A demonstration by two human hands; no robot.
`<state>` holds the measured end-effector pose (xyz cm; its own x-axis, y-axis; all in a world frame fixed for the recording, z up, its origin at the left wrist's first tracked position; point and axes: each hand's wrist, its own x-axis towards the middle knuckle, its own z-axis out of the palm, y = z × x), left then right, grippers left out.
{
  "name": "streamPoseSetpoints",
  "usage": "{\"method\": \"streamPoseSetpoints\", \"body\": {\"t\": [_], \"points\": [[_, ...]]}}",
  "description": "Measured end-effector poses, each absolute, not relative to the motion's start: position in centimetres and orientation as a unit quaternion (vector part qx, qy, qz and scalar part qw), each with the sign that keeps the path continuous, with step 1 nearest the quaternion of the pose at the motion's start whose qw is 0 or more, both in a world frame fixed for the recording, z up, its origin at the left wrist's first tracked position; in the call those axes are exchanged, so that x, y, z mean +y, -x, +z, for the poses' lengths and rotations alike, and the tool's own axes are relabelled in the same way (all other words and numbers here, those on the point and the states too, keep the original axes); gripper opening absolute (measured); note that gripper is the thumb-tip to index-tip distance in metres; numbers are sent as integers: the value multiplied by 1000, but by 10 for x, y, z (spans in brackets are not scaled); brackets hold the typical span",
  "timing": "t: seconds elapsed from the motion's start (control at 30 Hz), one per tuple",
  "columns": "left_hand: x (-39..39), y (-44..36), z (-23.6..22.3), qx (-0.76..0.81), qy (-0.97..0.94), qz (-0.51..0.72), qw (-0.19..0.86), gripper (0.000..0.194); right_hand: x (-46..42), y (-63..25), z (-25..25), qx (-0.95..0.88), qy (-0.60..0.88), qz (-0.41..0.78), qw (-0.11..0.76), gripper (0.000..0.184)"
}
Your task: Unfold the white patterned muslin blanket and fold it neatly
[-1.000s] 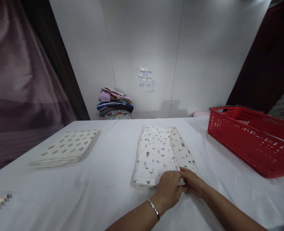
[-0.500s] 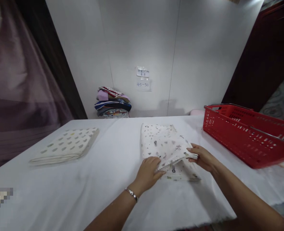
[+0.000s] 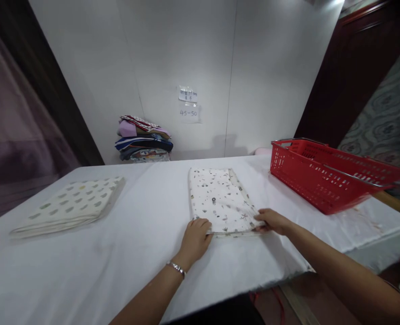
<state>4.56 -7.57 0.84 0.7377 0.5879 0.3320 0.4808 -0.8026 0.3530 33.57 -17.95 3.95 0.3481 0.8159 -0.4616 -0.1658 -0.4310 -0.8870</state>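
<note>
A white cloth with small dark prints (image 3: pixel 220 201) lies folded flat on the white table (image 3: pixel 146 243), straight ahead of me. My left hand (image 3: pixel 195 239), with a silver bracelet on its wrist, pinches the cloth's near left corner. At the near right corner, my right hand (image 3: pixel 274 221) grips the cloth's edge the same way. Both hands have their fingers closed on the fabric.
A second folded cloth with grey-green marks (image 3: pixel 69 205) lies at the table's left. A red plastic basket (image 3: pixel 325 174) stands at the right. A stack of folded clothes (image 3: pixel 142 140) sits against the white wall, below two paper notes (image 3: pixel 188 104).
The top flap, lifted half a second ago, now lies flat over the cloth. My hands moved apart to its two near corners. The camera swung to the right.
</note>
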Motion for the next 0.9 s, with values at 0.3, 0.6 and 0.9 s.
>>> {"method": "streamPoseSetpoints", "body": {"t": [0.3, 0.6, 0.9], "points": [[-75, -40, 8, 338, -921, 171, 94, 21, -191, -342, 41, -253, 727, 479, 422, 20], [-77, -50, 11, 343, -925, 154, 50, 17, -196, -336, 38, -264, 734, 486, 395, 22], [-76, -55, 19, 368, -921, 126, 8, 17, -192, -344, 53, -284, 706, 476, 441, 19]]}}
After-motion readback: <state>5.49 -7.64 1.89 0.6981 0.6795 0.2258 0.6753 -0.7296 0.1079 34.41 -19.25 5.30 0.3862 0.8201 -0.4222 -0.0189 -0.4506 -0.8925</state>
